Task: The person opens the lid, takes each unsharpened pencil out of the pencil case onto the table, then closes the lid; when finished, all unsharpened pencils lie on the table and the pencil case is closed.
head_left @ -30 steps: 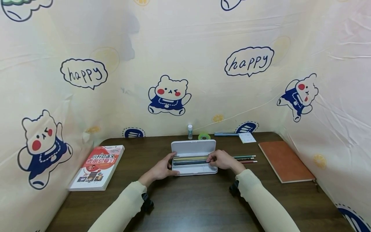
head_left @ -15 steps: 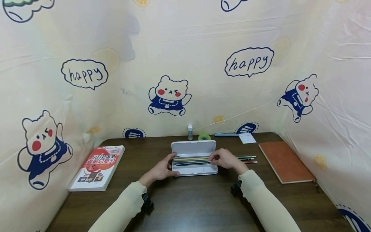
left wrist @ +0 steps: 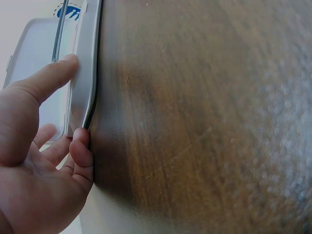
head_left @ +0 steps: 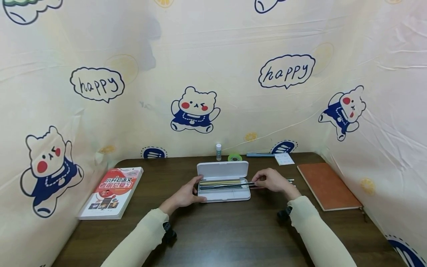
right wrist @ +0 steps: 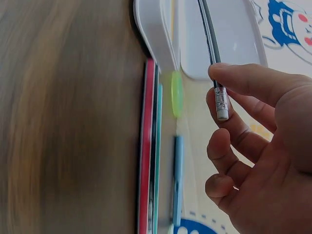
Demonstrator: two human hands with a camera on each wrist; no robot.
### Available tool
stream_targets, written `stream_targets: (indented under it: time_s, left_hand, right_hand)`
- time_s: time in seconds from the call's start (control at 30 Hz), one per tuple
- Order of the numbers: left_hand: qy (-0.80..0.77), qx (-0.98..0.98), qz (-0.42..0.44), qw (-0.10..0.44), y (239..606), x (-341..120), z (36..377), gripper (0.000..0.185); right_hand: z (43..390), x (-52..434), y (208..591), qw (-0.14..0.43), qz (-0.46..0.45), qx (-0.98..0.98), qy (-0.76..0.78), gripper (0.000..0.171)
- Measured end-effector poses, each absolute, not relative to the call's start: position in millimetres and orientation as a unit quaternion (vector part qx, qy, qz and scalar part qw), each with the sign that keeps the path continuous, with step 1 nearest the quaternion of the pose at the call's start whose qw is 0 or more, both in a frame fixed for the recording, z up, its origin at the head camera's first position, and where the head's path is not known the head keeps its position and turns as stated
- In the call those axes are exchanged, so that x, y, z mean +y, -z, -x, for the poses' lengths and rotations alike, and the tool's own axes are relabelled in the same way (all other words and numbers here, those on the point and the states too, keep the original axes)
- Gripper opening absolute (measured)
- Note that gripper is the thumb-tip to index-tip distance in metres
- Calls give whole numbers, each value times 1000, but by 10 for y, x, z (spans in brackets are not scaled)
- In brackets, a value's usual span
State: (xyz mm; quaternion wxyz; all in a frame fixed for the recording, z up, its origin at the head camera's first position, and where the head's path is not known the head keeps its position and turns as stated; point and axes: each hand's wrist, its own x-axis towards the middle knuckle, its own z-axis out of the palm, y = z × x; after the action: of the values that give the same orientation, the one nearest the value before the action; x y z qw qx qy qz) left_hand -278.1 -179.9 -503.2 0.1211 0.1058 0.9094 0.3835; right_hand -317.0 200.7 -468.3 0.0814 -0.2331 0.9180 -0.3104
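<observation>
A white pencil case (head_left: 230, 195) lies with its lid raised in the middle of the table, several pencils (head_left: 220, 182) inside. My left hand (head_left: 181, 196) holds the case's left end, thumb (left wrist: 63, 73) on the front side and fingers curled at the end. Just past the case's right end, my right hand (head_left: 273, 180) pinches a dark pencil (right wrist: 221, 97) between thumb and fingers, close to its white eraser. That pencil slants up out of the case, its far part still over it. Behind the right hand, red (right wrist: 146, 156) and teal (right wrist: 158, 131) pencils lie on the table, mostly hidden in the head view.
Along the back edge stand a glue stick (head_left: 218, 152), a green tape roll (head_left: 235, 157), a slim blue object (head_left: 261, 155) and a paper slip (head_left: 284, 158). A book (head_left: 111, 194) lies at left, a brown notebook (head_left: 328, 185) at right. Printed cloth walls surround the table.
My right hand has moved right, from over the case to beyond its right end, drawing the dark pencil partly out. The left hand and the case have stayed put.
</observation>
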Motion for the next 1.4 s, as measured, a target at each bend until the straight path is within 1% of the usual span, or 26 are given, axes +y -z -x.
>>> stream_targets:
  time_s: [0.33,0.87,1.0,1.2,1.4]
  left_hand:
    - [-382,910,-104,121,5034,-1808,2786,95]
    - [-377,913,-100,122,5013,-1800,2768,94]
    - [-377,913,-102,121,5008,-1796,2765,94]
    - [-377,913,-101,121,5004,-1793,2765,94]
    - [-378,912,-101,124,4996,-1784,2757,94]
  right_hand:
    - [3139,2466,4708,54,214,925,309,7]
    - [3021,3068,4776,89,152,932,318,9]
    - [2992,3151,4792,92,145,934,315,9]
    - [2983,3215,4820,111,131,937,305,10]
    - [2978,3227,4820,108,126,943,289,11]
